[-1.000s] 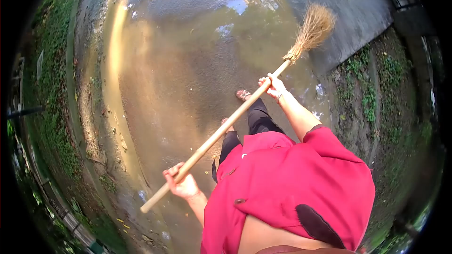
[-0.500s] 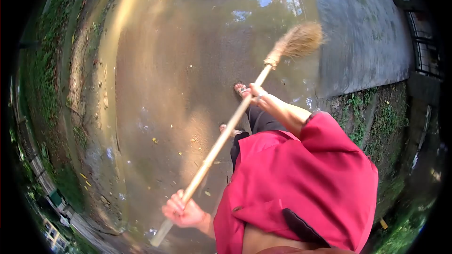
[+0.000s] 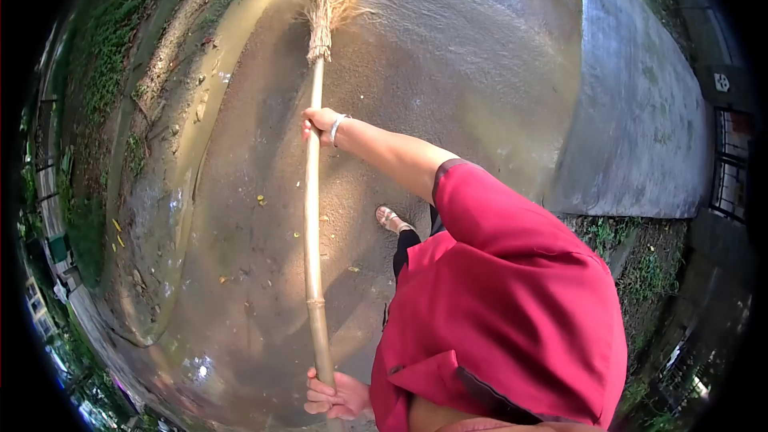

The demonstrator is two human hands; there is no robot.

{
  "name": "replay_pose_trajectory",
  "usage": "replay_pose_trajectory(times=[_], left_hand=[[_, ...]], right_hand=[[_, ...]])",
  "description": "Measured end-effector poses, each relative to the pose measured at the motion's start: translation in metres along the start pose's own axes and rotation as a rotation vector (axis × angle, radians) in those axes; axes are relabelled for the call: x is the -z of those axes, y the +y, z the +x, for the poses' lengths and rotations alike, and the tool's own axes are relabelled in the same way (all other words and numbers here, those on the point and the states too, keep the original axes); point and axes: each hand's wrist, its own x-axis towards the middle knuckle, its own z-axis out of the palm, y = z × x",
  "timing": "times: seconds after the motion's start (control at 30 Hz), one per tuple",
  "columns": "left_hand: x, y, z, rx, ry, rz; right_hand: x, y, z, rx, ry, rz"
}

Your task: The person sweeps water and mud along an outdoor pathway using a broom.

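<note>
Down at the bottom of the view, the left hand point(image 3: 336, 396) wraps its fingers tightly round the lower end of a long broom point(image 3: 312, 216), just in front of the person's red shirt point(image 3: 512, 296). From there the pale bamboo handle runs almost straight up the picture, with a joint ring showing a little above that hand. Beside the handle, to the right, a sandalled foot point(image 3: 394, 220) stands on the wet pavement point(image 3: 264, 272), where a few small yellow leaves lie scattered (they look stuck to the damp surface). Farther along, the right arm stretches out from the red sleeve, and the right hand point(image 3: 318, 122), with a silver bracelet point(image 3: 338, 129) on its wrist, closes firmly round the upper part of the handle. Beyond that hand the handle ends in a tied bundle of straw bristles, which fan out and touch the ground at the edge of a sheet of muddy water point(image 3: 480, 72) covering the far pavement. Along the left side runs a strip of dirt and stones, then a grassy verge point(image 3: 112, 72). To the right lies a drier grey concrete slab point(image 3: 640, 128), with a metal gate point(image 3: 732, 168) past it.
</note>
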Motion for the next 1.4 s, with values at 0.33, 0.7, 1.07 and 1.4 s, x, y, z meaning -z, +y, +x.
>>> replay_pose_trajectory(times=[0.33,0.7,1.07,1.4], left_hand=[[0.091,0.032,0.048,-0.232,0.404,-0.03],[-0.095,-0.207,0.059,0.853,-0.194,-0.197],[-0.147,-0.185,0.002,0.713,-0.403,-0.014],[-0.099,-0.079,-0.018,0.244,-0.097,-0.086]], right_hand=[[0.063,0.058,-0.117,0.151,0.033,0.27],[0.295,-0.085,-0.253,0.818,0.568,0.692],[0.365,-0.141,-0.167,0.296,0.282,0.832],[0.131,-0.107,-0.057,-0.045,0.085,0.262]])
